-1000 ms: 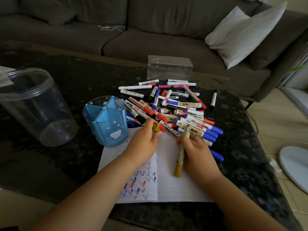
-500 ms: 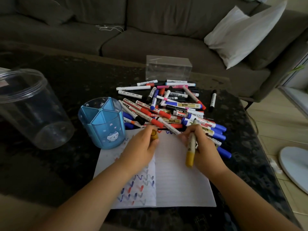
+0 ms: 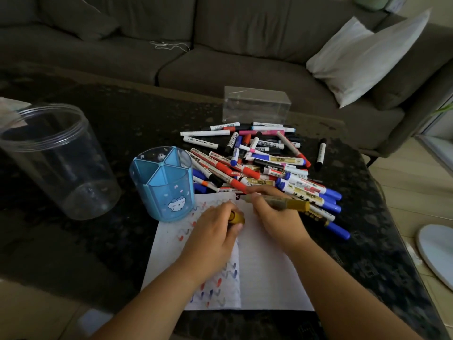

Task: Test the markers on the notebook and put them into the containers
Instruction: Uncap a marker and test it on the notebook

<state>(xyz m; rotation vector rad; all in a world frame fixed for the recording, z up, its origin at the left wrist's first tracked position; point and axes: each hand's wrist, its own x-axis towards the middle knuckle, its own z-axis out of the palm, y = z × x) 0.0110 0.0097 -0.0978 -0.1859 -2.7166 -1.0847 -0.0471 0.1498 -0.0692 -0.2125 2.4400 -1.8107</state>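
Gripped in the right hand (image 3: 279,217), a gold marker (image 3: 286,203) is held nearly level over the open notebook (image 3: 264,273); its gold cap (image 3: 237,217) is pinched by the left hand (image 3: 213,236). Beyond the notebook is piled a marker heap (image 3: 259,163), left of it a blue divided pen holder (image 3: 163,185) and clear jar (image 3: 56,160). Half a second ago the marker was held upright.

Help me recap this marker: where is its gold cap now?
In the head view the gold cap sits in the left hand, over the notebook, just left of the right hand gripping the gold marker.
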